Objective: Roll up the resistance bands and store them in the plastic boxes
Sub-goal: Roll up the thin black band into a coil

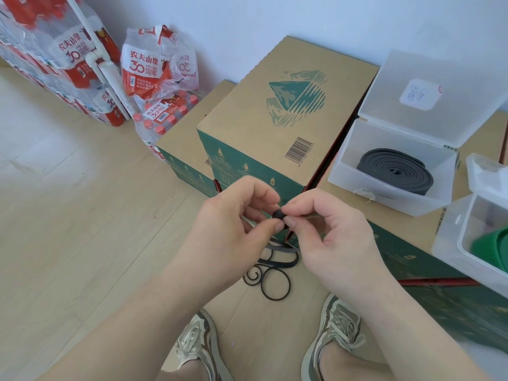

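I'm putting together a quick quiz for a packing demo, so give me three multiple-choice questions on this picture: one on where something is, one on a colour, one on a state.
1. Where is the rolled dark grey band? A. on the floor B. in the open plastic box C. on the water bottles
2. The box at the right edge holds a band of what colour? A. red B. yellow C. green
3. How far along is the thin black band? A. fully rolled B. lying untouched C. only a small roll started
1 B: it lies coiled inside that box. 2 C: the green band shows inside it. 3 C: the left hand and right hand pinch a small roll; the rest hangs in loops.
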{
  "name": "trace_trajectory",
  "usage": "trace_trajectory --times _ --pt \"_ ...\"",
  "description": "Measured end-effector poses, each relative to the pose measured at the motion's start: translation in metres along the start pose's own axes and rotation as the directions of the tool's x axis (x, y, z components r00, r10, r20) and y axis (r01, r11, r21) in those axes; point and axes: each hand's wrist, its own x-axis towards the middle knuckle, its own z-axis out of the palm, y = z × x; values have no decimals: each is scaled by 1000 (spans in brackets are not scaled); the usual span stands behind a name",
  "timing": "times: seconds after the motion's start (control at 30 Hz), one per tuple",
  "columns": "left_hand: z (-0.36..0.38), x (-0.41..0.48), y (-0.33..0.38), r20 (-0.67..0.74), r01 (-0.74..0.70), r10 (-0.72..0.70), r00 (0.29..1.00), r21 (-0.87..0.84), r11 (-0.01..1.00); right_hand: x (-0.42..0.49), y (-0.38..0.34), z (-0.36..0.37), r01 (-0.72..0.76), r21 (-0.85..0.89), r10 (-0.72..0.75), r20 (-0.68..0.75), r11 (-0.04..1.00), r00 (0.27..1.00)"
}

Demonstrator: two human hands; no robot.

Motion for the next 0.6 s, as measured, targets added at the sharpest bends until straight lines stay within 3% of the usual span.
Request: trace_trajectory --times 0.1,0.27,0.47,0.53,0.6 --pt "-1 0 2 -2 -21 21 1000 -19 1000 1 -2 0 -24 49 25 -27 999 999" --pt "-2 -1 7 -74 -17 -1 997 -242 970 7 -10 -3 -204 503 259 -41 840 965" --pt "2 -3 13 -27 127 -173 985 -573 810 7 -11 0 -154 574 219 -45 804 975" --pt "3 -4 12 -29 135 -173 985 -500 855 8 -9 -2 -147 538 199 -39 830 979" --pt "1 -2 8 -60 67 -87 994 -282 957 8 -6 -3 -101 373 126 -44 922 991"
